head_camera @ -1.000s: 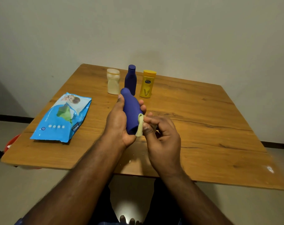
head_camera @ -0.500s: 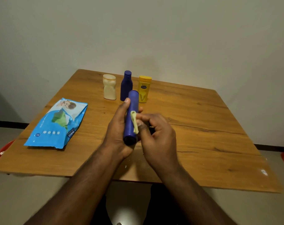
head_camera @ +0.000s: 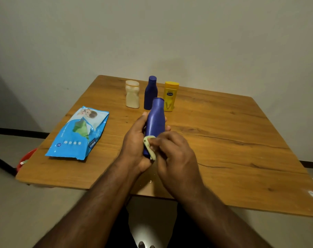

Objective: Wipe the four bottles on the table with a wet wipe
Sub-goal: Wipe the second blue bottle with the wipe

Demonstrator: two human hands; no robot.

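Blue bottle's (head_camera: 155,120) base behind hands (head_camera: 171,153).

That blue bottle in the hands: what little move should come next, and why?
Probably slide the wet wipe up the blue bottle toward its cap end. The right hand pinches the wipe low on the body while the left hand grips the bottle, and the upper part shows bare.

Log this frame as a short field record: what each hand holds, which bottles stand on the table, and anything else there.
left hand: grips held blue bottle
right hand: pinches wet wipe against that bottle's lower end
standing at rear: cream bottle, second blue bottle, yellow bottle
also on table: wipes pack, lying flat at left
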